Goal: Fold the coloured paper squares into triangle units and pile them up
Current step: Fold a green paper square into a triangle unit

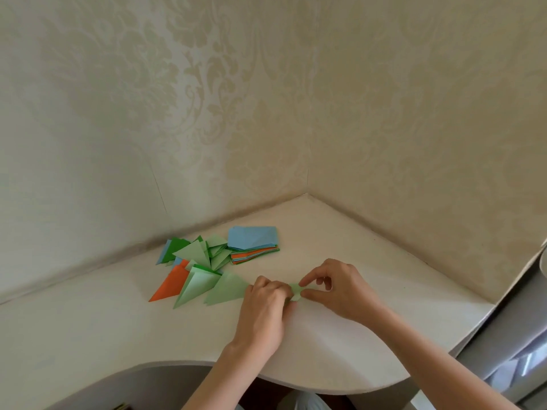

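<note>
Pinching a small light-green paper piece (296,291) between left hand (263,309) and right hand (337,291) near the white table's (88,335) front edge, worked beside scattered folded paper triangles (201,270), apparently keeping the far blue-topped stack of paper squares (253,242) within easy reach.

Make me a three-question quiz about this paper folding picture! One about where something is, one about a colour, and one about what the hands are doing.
1. Where is the stack of unfolded squares?
A. behind the folded triangles, nearer the wall corner
B. at the table's front edge
C. under the hands

2. What colour is the stack's top sheet?
A. orange
B. blue
C. yellow

3. What are the hands doing?
A. resting flat on the table
B. lifting the stack
C. both pinching one small green paper

Answers: 1 A, it lies past the folded triangles. 2 B, blue shows on top. 3 C, the left hand and right hand meet on the small green paper.
</note>
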### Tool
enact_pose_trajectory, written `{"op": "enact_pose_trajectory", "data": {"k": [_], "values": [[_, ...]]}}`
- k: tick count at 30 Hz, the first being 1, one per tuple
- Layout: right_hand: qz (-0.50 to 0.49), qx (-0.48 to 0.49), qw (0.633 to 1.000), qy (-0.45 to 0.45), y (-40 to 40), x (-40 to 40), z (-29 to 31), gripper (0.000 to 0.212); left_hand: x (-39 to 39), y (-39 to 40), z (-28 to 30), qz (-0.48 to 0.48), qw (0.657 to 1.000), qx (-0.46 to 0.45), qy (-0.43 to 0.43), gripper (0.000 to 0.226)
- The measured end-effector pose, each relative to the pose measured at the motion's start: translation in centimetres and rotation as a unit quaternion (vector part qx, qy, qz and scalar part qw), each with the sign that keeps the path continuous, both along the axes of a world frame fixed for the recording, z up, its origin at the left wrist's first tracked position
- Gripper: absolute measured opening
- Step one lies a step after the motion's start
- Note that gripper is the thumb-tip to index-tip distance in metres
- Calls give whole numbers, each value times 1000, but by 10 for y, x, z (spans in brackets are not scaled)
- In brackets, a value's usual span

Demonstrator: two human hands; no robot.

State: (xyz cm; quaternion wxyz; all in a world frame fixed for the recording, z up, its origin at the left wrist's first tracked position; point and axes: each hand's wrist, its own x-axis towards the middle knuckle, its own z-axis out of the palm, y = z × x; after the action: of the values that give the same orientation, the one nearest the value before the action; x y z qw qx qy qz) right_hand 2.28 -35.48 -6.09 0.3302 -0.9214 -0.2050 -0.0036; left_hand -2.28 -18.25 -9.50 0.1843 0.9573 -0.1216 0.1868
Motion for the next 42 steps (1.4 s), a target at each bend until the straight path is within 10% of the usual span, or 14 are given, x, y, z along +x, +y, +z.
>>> {"op": "enact_pose_trajectory", "data": {"k": [33, 42], "values": [[-8, 44, 998, 48, 6, 17, -26, 17, 2, 25, -10, 75, 964, -245, 78, 22], [-22, 30, 999, 35, 10, 12, -28, 12, -8, 9, -5, 99, 986, -136, 11, 10]]}}
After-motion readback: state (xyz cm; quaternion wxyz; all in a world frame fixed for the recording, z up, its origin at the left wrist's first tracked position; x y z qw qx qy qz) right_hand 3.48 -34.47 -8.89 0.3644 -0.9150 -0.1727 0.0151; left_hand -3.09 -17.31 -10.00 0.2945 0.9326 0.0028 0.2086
